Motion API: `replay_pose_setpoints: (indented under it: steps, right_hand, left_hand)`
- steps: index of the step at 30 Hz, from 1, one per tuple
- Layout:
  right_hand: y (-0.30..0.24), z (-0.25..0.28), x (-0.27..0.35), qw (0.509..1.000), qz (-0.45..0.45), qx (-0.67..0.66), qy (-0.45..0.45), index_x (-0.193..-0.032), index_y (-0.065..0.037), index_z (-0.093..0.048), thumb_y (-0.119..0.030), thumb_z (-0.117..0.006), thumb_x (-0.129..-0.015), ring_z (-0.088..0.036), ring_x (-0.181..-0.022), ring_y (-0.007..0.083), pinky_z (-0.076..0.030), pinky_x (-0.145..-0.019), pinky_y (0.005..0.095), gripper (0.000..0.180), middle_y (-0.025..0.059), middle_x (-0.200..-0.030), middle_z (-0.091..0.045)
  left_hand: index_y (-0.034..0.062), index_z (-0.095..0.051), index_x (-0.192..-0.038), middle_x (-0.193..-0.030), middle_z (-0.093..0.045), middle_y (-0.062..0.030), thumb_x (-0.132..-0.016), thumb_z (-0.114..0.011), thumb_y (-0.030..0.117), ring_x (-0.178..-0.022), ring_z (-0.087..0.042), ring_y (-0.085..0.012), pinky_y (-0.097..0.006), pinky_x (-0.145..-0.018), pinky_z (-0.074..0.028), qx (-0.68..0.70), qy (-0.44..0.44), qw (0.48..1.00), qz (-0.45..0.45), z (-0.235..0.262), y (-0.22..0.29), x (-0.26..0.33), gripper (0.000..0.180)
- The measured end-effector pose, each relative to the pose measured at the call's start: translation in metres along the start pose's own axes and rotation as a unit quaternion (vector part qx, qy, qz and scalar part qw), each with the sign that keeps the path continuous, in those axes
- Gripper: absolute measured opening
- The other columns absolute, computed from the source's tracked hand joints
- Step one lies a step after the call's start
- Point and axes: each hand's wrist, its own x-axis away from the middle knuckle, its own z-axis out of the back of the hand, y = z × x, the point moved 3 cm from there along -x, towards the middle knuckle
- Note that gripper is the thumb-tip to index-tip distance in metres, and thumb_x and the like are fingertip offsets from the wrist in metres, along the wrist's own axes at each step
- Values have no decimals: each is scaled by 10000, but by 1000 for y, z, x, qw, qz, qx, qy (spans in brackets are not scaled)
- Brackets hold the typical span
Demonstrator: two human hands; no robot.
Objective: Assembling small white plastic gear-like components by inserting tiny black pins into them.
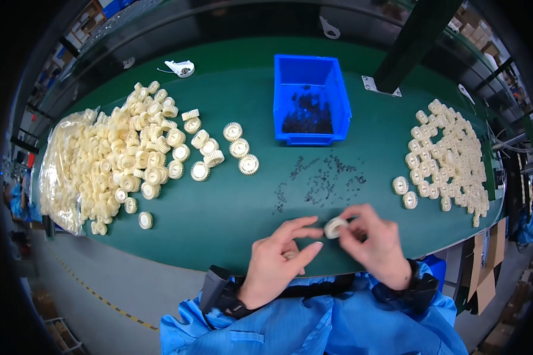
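Both my hands meet over the near edge of the green table [231, 201]. My right hand [374, 242] pinches a small cream plastic gear [335, 227] between thumb and fingers. My left hand [281, 255] reaches toward the same gear, its index finger and thumb spread and its fingertip touching or almost touching the gear. Just beyond the hands lies a scatter of tiny black parts [323, 177]. A big heap of cream gears [133, 154] covers the left of the table, and a second flat patch of gears [447, 157] lies at the right.
A blue plastic bin [311, 100] holding more black parts stands at the back centre. A clear bag of gears [62, 171] rests at the far left edge. A green post [411, 41] rises behind the bin on a metal foot. A cardboard flap [485, 272] hangs at the lower right.
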Motion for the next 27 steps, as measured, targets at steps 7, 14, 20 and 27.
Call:
replay_pose_setpoints:
  steps: [7,14,20,27]
  right_hand:
    - [36,52,-9,953,-48,232,192,-944,-64,-588,-51,-667,-818,-565,-472,212,-440,-464,323,149,72,-560,-554]
    - [15,14,-13,949,187,243,65,-873,-72,-651,-54,-712,-765,-557,-474,205,-431,-454,328,125,59,-553,-551]
    - [5,14,-19,929,225,295,21,-849,-48,-605,-52,-701,-764,-536,-482,207,-424,-450,336,128,55,-548,-516]
    - [13,3,-20,918,210,336,9,-854,-51,-526,-13,-616,-750,-565,-514,190,-457,-479,324,143,45,-554,-509]
  left_hand:
    - [-12,-446,-1280,-998,-594,-120,-932,-447,46,-770,-582,-123,-239,-632,-449,178,-64,982,1,18,-10,2,353]
    - [13,-441,-1223,-1210,-519,-133,-871,-551,-11,-1045,-571,-204,-333,-950,-458,246,-95,963,59,11,-10,3,370]
    - [-5,-482,-1207,-1165,-591,-160,-883,-583,23,-1011,-608,-187,-309,-910,-480,224,-117,965,77,9,-9,3,340]
    - [-27,-534,-1159,-1192,-596,-163,-881,-589,18,-1036,-585,-152,-292,-929,-456,180,-95,979,-1,8,-10,1,288]
